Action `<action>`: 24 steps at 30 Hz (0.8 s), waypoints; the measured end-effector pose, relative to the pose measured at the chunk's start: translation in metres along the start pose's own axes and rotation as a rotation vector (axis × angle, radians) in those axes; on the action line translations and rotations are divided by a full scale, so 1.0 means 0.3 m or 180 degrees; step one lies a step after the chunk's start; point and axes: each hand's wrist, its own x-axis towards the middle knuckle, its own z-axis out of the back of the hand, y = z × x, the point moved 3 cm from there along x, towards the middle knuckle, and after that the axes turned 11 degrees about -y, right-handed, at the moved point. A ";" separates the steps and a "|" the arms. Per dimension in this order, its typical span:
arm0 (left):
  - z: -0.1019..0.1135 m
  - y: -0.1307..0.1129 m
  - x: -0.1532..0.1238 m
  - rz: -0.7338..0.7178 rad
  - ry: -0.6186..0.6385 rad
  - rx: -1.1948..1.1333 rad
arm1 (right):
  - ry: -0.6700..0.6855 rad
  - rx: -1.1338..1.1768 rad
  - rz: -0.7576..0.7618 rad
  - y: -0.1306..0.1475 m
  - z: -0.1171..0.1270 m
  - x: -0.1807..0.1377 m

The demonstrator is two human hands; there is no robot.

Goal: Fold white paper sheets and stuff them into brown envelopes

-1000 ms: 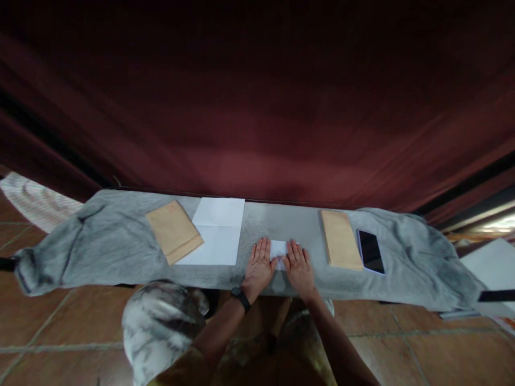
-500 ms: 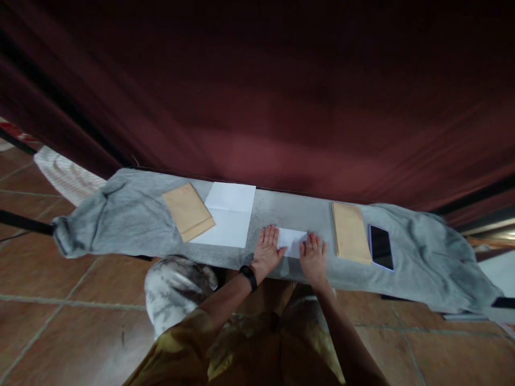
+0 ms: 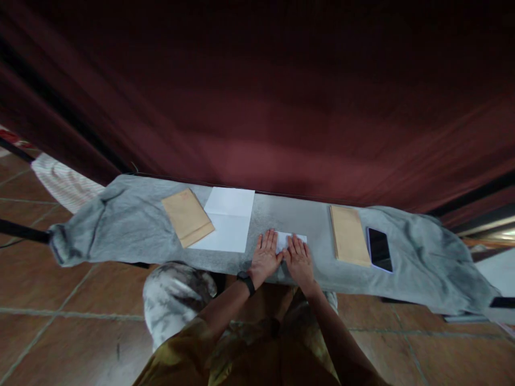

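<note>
A small folded white paper (image 3: 285, 239) lies flat on the grey cloth, mostly covered by both hands. My left hand (image 3: 265, 255) rests palm down on its left end, fingers stretched out. Palm down on its right part lies my right hand (image 3: 298, 261), fingers also extended, the two thumbs nearly meeting. Left of the hands is a larger white sheet (image 3: 231, 225) with a crease across it. A brown envelope (image 3: 187, 217) overlaps that sheet's left side.
A grey cloth (image 3: 289, 212) covers the narrow bench. On the right lie a stack of brown envelopes (image 3: 350, 236) and a phone (image 3: 379, 249) with a purple edge. A dark red curtain (image 3: 257, 134) hangs just behind the bench. Tiled floor (image 3: 96, 300) lies below.
My right hand has slid left along the folded paper, closer to my left hand. My left hand stays in about the same place.
</note>
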 end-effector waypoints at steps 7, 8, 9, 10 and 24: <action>0.018 0.024 -0.032 0.0036 -0.0146 0.0157 | -0.0208 -0.0124 -0.0153 -0.044 0.005 -0.023; 0.023 0.029 -0.041 0.0025 -0.0155 0.0177 | -0.0240 -0.0121 -0.0140 -0.045 0.003 -0.026; 0.029 0.035 -0.049 0.0005 -0.0163 0.0193 | -0.0274 -0.0117 -0.0122 -0.045 0.000 -0.028; 0.034 0.041 -0.058 -0.0017 -0.0173 0.0204 | -0.0310 -0.0114 -0.0111 -0.044 -0.003 -0.030; 0.028 -0.014 -0.093 -0.0302 -0.0321 0.0078 | -0.0241 -0.0386 -0.0194 -0.038 -0.017 -0.032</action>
